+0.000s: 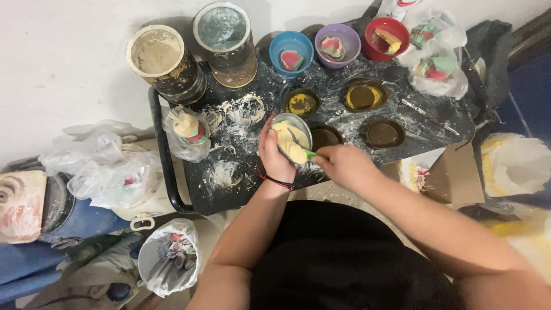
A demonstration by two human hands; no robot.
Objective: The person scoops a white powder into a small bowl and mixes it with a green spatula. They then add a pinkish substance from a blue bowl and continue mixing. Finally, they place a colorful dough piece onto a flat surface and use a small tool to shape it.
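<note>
i see my left hand (pixel 274 154) wrapped around the side of a small mixing bowl (pixel 291 136), its grip closed on the rim and holding it tilted just above the dark tabletop (pixel 229 183). the bowl holds a pale yellow paste (pixel 286 138). my right hand (pixel 344 166) has its grip closed on a green-handled spatula (pixel 303 150) whose blade sits in the paste. just beyond the bowl lie four round moulds (pixel 364 96) with dark yellowish fill, and further back stand a blue cup (pixel 291 53), a purple cup (pixel 337 45) and a red cup (pixel 388 38), each with a coloured cast inside. two tall smeared canisters (pixel 166 64) stand at the far left corner of the tabletop.
</note>
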